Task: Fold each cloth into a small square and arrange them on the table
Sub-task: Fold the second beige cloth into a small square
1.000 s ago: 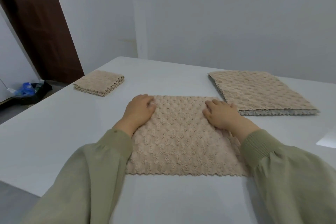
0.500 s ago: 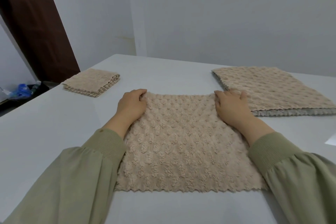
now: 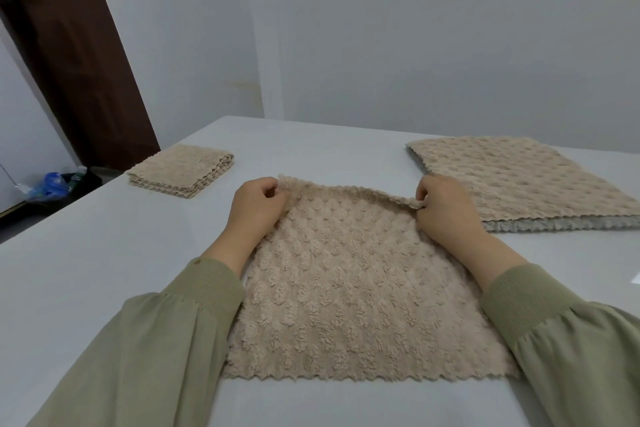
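Observation:
A beige textured cloth [image 3: 353, 288] lies spread flat on the white table [image 3: 104, 253] in front of me. My left hand [image 3: 256, 208] pinches its far left corner and my right hand [image 3: 443, 208] pinches its far right corner. The far edge is lifted slightly off the table between them. A small folded square of beige cloth [image 3: 181, 170] sits at the far left. A stack of unfolded beige and grey cloths [image 3: 519, 180] lies at the far right.
A dark brown door [image 3: 69, 55] stands at the left beyond the table. Blue plastic bottles [image 3: 48, 184] lie in a dark bin on the floor at the far left. Grey walls close off the back.
Both hands went from resting flat on the cloth's far part to pinching its far corners. The far edge has risen a little off the table.

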The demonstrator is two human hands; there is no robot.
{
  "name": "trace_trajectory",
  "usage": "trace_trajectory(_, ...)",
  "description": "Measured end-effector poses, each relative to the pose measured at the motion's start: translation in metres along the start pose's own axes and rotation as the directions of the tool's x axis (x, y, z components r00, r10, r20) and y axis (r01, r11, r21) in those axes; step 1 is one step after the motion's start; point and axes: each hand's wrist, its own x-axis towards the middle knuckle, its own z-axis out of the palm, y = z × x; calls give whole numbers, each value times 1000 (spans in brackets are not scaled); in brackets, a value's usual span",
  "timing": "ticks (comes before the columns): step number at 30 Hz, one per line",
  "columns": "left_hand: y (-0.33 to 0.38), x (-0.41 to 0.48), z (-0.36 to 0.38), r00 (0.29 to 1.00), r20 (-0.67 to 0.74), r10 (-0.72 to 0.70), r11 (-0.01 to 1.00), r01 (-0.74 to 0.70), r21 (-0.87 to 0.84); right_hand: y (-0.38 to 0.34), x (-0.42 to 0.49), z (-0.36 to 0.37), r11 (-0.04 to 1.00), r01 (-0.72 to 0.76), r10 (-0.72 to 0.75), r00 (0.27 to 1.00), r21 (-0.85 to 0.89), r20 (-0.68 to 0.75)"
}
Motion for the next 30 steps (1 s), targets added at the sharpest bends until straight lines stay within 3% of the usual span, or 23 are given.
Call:
trace_trajectory(7,0,2,-4,971,-239,10,993,19,119,0,0,-10,998,-55,59,981,26,-184)
trace_trajectory(13,3,2,-4,967,-242,-77,997,77,-9,-4,9,-32,937,-262,279,959,230,-42)
trace_trajectory(15,5,2,-3,965,-214,-149,980,116,-159,-6,10,-34,847,-338,329,940,411,94)
trace_trajectory(18,7,1,-1,964,-172,-205,933,139,-333,-17,7,-34,597,-440,348,895,671,277)
trace_trajectory(21,9,2,-1,969,-201,-142,894,38,-447,-17,11,-30,536,-285,349,932,795,99)
trace_trajectory(24,11,1,-3,956,-264,-130,860,-24,-510,-17,12,-35,354,-117,322,947,928,-3)
trace_trajectory(26,11,0,-3,952,-231,-201,795,20,-606,-17,7,-29,412,-121,355,934,903,-37)
trace_trajectory(28,9,1,-4,949,-149,-277,715,100,-692,-13,0,-15,549,-217,415,909,807,-38)
trace_trajectory(30,10,2,-4,944,-97,-314,697,160,-699,-11,-7,-8,623,-276,425,905,732,-21)
